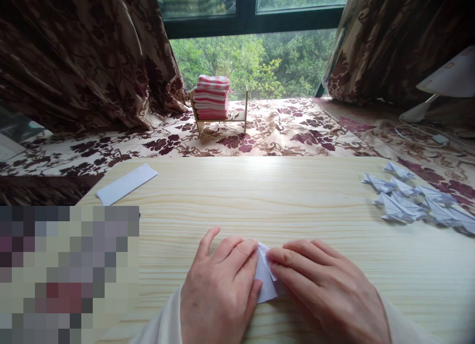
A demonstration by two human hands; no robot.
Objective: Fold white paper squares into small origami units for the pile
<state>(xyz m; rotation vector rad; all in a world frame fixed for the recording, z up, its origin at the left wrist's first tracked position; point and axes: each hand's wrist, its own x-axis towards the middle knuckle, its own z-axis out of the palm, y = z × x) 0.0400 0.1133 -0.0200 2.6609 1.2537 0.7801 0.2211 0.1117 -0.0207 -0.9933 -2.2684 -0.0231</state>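
Note:
A small white folded paper (264, 278) lies on the wooden table between my hands, with a crease and a flap meeting near its top. My left hand (222, 279) presses down its left side, thumb on the near part and little finger raised. From the right, my right hand (322, 279) grips the flap, its fingertips together at the fold. Part of the paper is hidden under both hands. At the table's right side lie several folded white paper pieces (403, 208) with pointed ends.
A flat white paper strip (128, 184) rests at the table's far left. Beyond the table (237, 195), a small wooden stand (237, 120) bears a stack of pink and white cloths (212, 99). A lamp (447, 79) stands at far right. The lower left corner is blurred out.

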